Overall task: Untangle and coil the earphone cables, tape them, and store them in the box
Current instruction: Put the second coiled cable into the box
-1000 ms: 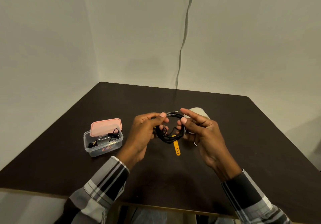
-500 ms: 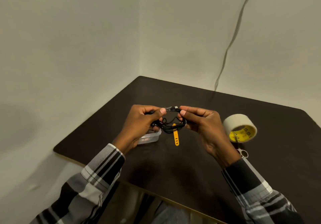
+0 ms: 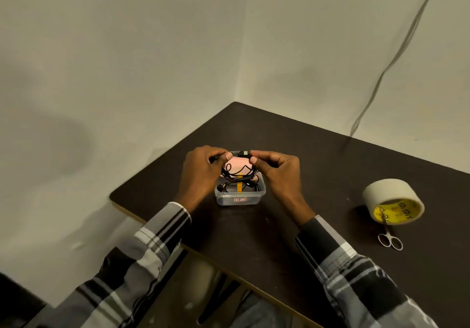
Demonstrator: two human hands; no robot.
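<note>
A coil of black earphone cable (image 3: 237, 172) with a yellow strap (image 3: 239, 186) hanging from it is held just above the clear plastic box (image 3: 240, 196). My left hand (image 3: 201, 172) pinches the coil's left side and my right hand (image 3: 277, 175) pinches its right side. The box sits near the table's left edge with its pink lid (image 3: 237, 163) propped behind. Another black earphone lies inside the box, partly hidden by the coil.
A roll of beige tape (image 3: 393, 204) with a yellow core lies on its side at the right of the dark table (image 3: 292, 226). Small scissors (image 3: 389, 238) lie just in front of it. A grey wire (image 3: 396, 55) hangs down the wall.
Both hands have carried the coil over the box, which was beside and behind my left hand before. The camera has turned further left and downward.
</note>
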